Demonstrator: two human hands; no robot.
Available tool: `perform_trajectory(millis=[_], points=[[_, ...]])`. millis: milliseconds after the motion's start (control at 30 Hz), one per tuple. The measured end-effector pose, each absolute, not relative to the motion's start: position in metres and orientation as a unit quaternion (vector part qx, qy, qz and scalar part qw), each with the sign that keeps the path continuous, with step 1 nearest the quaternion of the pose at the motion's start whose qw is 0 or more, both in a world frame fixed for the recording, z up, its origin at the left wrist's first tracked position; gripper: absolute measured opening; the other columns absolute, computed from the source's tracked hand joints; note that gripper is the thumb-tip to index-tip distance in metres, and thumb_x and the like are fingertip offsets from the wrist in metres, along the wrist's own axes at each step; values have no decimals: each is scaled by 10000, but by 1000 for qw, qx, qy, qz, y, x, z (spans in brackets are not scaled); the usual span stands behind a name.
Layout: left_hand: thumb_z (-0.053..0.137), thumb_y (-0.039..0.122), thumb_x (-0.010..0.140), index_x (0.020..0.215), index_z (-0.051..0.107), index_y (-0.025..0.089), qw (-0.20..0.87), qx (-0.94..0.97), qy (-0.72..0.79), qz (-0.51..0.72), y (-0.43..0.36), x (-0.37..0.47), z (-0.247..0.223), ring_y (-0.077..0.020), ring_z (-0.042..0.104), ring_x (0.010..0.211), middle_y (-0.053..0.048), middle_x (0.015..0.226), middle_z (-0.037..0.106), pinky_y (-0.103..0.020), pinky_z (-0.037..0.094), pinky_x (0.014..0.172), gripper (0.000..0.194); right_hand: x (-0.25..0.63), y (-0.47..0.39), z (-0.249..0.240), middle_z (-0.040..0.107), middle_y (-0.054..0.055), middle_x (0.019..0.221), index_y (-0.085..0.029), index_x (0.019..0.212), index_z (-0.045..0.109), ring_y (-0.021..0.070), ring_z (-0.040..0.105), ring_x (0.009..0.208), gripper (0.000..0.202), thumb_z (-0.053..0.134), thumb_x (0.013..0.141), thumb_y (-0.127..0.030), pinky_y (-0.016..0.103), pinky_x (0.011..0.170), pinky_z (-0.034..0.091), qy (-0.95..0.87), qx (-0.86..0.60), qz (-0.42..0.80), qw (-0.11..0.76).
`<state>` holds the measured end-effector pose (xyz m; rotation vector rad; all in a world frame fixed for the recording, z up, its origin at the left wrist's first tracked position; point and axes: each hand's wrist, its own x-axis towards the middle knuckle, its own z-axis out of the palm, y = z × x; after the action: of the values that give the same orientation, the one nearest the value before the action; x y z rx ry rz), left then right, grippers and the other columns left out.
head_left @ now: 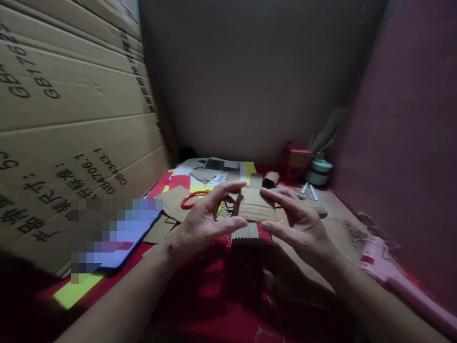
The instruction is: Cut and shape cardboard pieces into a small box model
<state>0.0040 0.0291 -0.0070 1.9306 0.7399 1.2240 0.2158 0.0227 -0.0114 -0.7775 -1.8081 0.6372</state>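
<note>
Between my two hands is a small rectangular piece of brown cardboard (256,204), with faint ridges across its face. My left hand (205,216) holds its left side, thumb at the lower corner and fingers at the upper edge. My right hand (303,221) grips the right side the same way, with the thumb below and fingertips at the top corner. Just under the piece is a strip of cardboard (245,232) with exposed corrugation. A larger flat cardboard sheet (303,276) lies beneath my right forearm. Orange-red scissors handles (185,202) show beside my left hand.
A tall printed carton (78,100) stands on the left, by a blue-edged device (117,243) with a blurred screen. A pink glue gun (378,257) lies at right. Behind are papers (180,182), a cardboard roll (270,179), a red box (299,159) and a mint-green container (319,171).
</note>
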Motion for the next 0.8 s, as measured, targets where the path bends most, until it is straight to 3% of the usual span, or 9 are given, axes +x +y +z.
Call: perform_trajectory(millis=[233, 467, 600, 800], points=[[597, 219, 813, 1170, 565, 261, 270, 755, 311, 510, 21, 14, -9, -226, 522, 1152, -42, 1201, 597, -405, 404, 1023, 361, 211, 19, -14, 541, 36, 1129, -337, 1146, 604, 230, 485, 1103, 395, 687, 759, -328, 436, 957, 412, -721, -348, 278, 530], [364, 178, 892, 1281, 482, 85, 141, 776, 342, 510, 20, 19, -19, -206, 542, 1165, -125, 1262, 586, -355, 435, 1022, 417, 203, 7, -18, 534, 41, 1098, -320, 1178, 564, 226, 496, 1041, 415, 664, 776, -340, 426, 931, 406, -757, -343, 218, 512], [377, 174, 915, 1323, 433, 137, 155, 789, 309, 508, 19, 18, -21, -183, 530, 1181, -89, 1251, 599, -338, 430, 1027, 413, 204, 7, -6, 565, 45, 1037, -283, 1044, 607, 221, 538, 964, 280, 612, 799, -419, 398, 831, 456, -714, -371, 296, 514], [412, 94, 907, 1191, 550, 249, 166, 801, 228, 529, 12, 21, -14, -165, 554, 1095, -28, 1205, 612, -360, 449, 947, 352, 204, 22, 9, 648, 37, 820, -209, 812, 658, 190, 600, 813, 196, 677, 747, -393, 340, 749, 481, -647, -363, 491, 457]])
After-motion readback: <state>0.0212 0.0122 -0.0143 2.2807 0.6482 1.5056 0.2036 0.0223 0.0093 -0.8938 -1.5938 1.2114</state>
